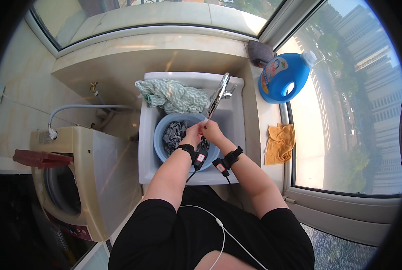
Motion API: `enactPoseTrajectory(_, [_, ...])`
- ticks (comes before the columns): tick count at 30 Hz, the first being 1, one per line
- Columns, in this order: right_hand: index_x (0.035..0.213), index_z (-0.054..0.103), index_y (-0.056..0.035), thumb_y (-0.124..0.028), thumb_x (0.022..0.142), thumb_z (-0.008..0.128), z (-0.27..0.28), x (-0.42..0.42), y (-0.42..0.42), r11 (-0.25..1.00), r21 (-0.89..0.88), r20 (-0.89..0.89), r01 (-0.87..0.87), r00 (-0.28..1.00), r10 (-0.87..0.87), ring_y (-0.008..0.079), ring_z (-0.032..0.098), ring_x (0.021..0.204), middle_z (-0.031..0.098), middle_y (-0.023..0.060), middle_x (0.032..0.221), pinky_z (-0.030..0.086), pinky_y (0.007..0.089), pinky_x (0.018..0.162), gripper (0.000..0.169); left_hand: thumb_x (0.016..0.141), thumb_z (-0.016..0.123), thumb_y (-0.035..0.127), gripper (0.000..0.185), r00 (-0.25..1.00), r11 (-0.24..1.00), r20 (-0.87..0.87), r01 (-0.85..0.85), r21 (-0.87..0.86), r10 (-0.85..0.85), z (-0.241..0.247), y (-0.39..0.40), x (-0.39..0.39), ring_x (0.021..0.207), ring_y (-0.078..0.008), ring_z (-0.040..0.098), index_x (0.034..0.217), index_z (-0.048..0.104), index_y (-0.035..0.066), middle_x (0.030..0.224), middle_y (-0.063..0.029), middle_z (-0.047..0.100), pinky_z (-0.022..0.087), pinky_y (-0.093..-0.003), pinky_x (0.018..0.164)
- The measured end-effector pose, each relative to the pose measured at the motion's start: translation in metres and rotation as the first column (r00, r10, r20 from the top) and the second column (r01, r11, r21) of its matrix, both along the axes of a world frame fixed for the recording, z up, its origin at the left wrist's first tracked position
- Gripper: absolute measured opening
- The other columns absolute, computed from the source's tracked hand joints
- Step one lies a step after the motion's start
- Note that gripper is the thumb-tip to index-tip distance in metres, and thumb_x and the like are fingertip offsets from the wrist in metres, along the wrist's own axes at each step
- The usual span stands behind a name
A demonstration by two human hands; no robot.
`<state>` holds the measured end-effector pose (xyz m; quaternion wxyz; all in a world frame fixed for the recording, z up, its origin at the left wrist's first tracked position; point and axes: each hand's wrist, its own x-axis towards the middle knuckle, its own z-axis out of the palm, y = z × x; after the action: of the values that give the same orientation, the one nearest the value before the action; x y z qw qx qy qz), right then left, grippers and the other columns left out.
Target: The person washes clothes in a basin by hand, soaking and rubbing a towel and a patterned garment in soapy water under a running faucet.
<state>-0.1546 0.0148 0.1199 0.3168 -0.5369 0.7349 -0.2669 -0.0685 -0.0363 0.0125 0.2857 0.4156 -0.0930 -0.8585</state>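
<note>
My left hand and my right hand meet just under the spout of the chrome faucet. Their fingers are curled together, and whether anything is between them I cannot tell. A pale streak, apparently running water, shows at the spout's end. Below the hands a light blue plastic basin stands in the white sink. Dark grey and white patterned cloth lies bunched in the basin, partly hidden by my forearms. A green and white wavy-striped cloth is draped along the sink's back ledge.
To the right, a blue detergent jug, a dark grey cloth-like item and an orange cloth sit on the window ledge. A top-loading washing machine with a raised dark red lid stands left. Its grey hose runs behind.
</note>
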Motion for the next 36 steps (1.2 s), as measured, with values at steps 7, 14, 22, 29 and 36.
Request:
enactPoseTrajectory(7, [0.095,0.067,-0.0016,-0.009,0.078,0.059,-0.003,-0.010,-0.001,1.000,-0.016,0.071,0.017,0.997,-0.016,0.0277,0.065,0.066,0.066,0.0144,0.071,0.052,0.0356,0.064,0.020,0.093,0.051,0.015,0.018,0.990,0.998,-0.135,0.020,-0.055,-0.028,0.003,0.005,-0.003,0.086,-0.0167,0.063,0.100,0.063,0.003,0.096,-0.0064,0.066,0.048,-0.0282,0.077])
enactPoseTrajectory(14, [0.112,0.062,-0.0081,-0.010,0.073,0.064,-0.100,-0.026,0.021,0.947,0.261,0.019,-0.187,0.982,0.188,0.0324,0.063,0.094,0.064,0.0192,0.100,0.050,0.0382,0.083,0.039,0.087,0.058,0.009,0.018,0.984,0.997,0.176,0.023,0.071,-0.036,-0.014,0.020,0.058,0.090,-0.0193,0.056,0.103,0.060,0.002,0.100,-0.0083,0.060,0.046,-0.0296,0.084])
enactPoseTrajectory(22, [0.145,0.025,-0.0269,-0.012,0.066,0.073,-0.206,-0.026,0.008,0.795,0.545,-0.027,-0.268,0.941,0.336,0.0445,0.041,0.124,0.008,0.0271,0.150,0.043,0.0436,0.099,0.094,0.089,0.058,0.015,0.030,0.963,0.983,0.270,-0.057,0.176,0.007,-0.032,0.035,0.119,0.107,-0.0216,0.050,0.117,0.056,0.006,0.116,-0.0079,0.055,0.042,-0.0337,0.097])
enactPoseTrajectory(29, [0.137,0.032,-0.0141,-0.012,0.065,0.074,-0.194,0.011,0.024,0.595,0.775,0.146,-0.214,0.976,0.161,0.0322,0.064,0.089,0.055,0.0179,0.117,0.057,0.0375,0.065,0.083,0.087,0.058,0.010,0.033,0.968,0.981,0.242,-0.105,0.163,0.063,-0.036,0.048,0.140,0.106,-0.0206,0.051,0.119,0.055,0.005,0.116,-0.0072,0.056,0.041,-0.0328,0.098])
enactPoseTrajectory(36, [0.100,0.068,-0.0105,-0.034,0.071,0.061,-0.138,0.003,0.021,0.674,0.662,-0.108,-0.329,0.848,0.520,0.0345,0.064,0.093,0.067,0.0154,0.099,0.051,0.0415,0.082,0.038,0.089,0.054,0.018,0.033,0.947,0.989,0.321,-0.069,0.134,0.022,-0.028,0.047,0.103,0.112,-0.0279,0.050,0.121,0.055,0.010,0.121,-0.0094,0.055,0.039,-0.0446,0.098])
